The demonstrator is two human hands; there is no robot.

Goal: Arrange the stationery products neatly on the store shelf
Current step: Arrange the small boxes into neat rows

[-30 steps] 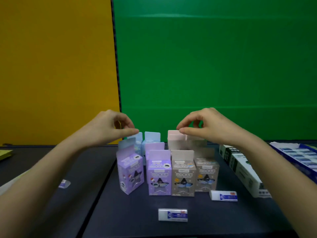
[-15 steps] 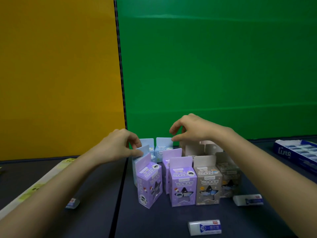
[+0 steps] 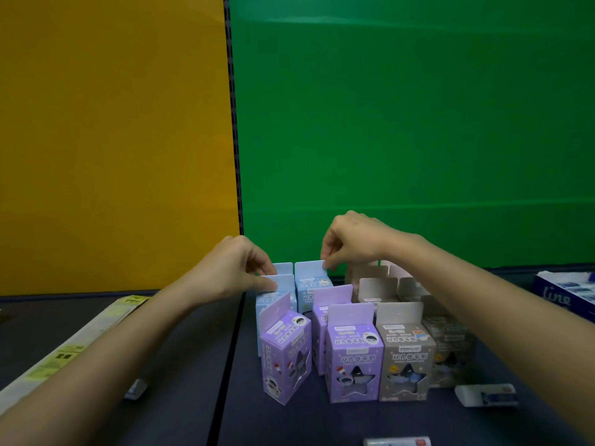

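A cluster of small upright cartons stands on the dark shelf (image 3: 289, 423). My left hand (image 3: 233, 270) pinches the top flap of the front left light blue box (image 3: 273, 300). My right hand (image 3: 349, 241) pinches the flap of the light blue box (image 3: 310, 284) beside it at the back. In front stand purple boxes: a tilted one (image 3: 285, 354), an upright one (image 3: 352, 355), and one (image 3: 328, 304) between the rows. A grey box (image 3: 404, 354) stands to the right, with more grey and pink boxes (image 3: 383, 284) behind it.
White erasers lie loose: one (image 3: 486, 394) at the right, one (image 3: 397, 441) at the bottom edge, one (image 3: 136, 388) under my left forearm. A blue carton (image 3: 561, 294) sits at far right. A long pale packet (image 3: 74, 344) lies at left. Yellow and green panels rise behind.
My right hand moved left from the pink boxes onto the back blue box's flap. My left hand dropped onto the front blue box's flap. The view shifted, so everything sits further right.
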